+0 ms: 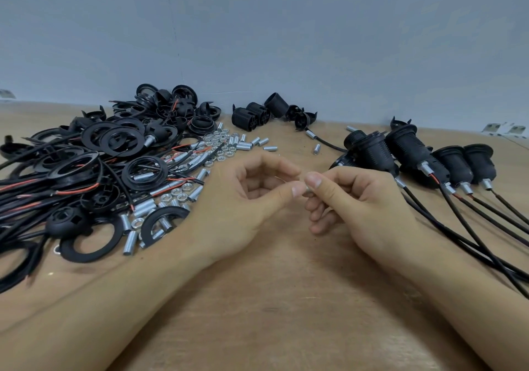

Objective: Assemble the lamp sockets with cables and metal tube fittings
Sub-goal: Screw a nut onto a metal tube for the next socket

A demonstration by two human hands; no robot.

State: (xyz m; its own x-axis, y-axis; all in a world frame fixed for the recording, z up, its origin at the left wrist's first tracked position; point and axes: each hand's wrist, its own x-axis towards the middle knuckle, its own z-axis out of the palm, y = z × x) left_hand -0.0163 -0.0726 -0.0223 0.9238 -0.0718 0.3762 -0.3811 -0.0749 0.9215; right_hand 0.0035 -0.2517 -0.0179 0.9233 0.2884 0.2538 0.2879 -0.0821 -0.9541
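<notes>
A small shiny metal piece (305,191) was held between the two hands, just above the bare brown wooden surface (272,299). It was pinched by the thumb and first finger of the right hand (352,201), and it was touched by the thumb tip of the left hand (243,199), whose fingers were curled. Most of the piece was hidden, so it could not be told if it was a tube or a nut.

A big pile of black plastic rings, black and red cables and short silver metal tubes (108,170) was seen on the left. A row of finished black lamp sockets with cables (429,161) was laid on the right.

The step in hand was likely the joining of small metal parts. Next, a cable and a socket part would probably be needed from the pile.
</notes>
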